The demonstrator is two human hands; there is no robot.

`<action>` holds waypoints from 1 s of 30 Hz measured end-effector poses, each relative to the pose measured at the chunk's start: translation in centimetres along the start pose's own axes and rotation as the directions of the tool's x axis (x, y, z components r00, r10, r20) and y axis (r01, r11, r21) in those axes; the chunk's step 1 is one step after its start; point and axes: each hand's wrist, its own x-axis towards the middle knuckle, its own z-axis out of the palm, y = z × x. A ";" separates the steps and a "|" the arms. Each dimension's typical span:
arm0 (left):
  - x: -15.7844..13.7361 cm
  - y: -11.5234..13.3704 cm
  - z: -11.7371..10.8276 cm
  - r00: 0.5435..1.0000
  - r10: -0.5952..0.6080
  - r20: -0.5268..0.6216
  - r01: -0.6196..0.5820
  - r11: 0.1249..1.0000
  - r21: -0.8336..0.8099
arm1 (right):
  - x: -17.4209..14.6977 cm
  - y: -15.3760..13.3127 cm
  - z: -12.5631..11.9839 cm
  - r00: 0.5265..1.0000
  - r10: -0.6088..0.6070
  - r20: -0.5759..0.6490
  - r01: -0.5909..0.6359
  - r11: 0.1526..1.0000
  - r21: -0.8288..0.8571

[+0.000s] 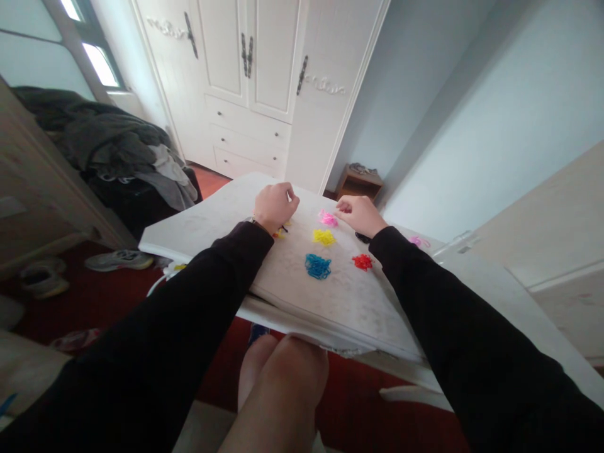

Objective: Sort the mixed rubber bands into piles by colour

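A white wardrobe (226, 75) stands behind the white table (340, 308), a clothes heap (104, 135) at left. The left hand (275, 206) curls its fingers in, the right hand (362, 214) bends its together; whether they grip anything I cannot tell. On the table: blue pile (318, 267), yellow pile (324, 237), red pile (363, 262) and, by the right hand, pink pile (328, 218); the left wrist partly blocks multicoloured bits (280, 233)

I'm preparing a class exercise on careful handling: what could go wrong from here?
The right hand is close to the pink pile and might scatter it. The yellow pile lies near the pink one, so pieces could mingle. The left hand seems to partly hide some mixed-colour pieces, which might be overlooked.
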 end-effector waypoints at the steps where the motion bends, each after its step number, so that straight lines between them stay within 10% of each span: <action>1: 0.1 -0.1 -0.2 0.999 -0.028 -0.020 0.028 1.000 0.000 | -0.8 0.3 -0.4 1.000 -0.002 -0.030 0.002 1.000 -0.002; 6: 1.0 -1.8 -1.1 0.991 -0.133 -0.029 0.133 0.991 0.030 | -6.9 3.7 -2.8 0.969 -0.006 -0.248 -0.005 0.999 -0.043; 13: 1.4 -3.9 -1.1 0.989 -0.008 0.147 -0.009 0.993 0.118 | -11.0 7.6 -2.7 0.850 0.332 -0.409 -0.260 0.940 0.222; 30: 0.9 -2.9 -0.4 0.981 0.057 0.185 -0.081 0.989 0.127 | -11.1 6.1 -1.7 0.913 0.235 -0.333 -0.151 0.954 0.258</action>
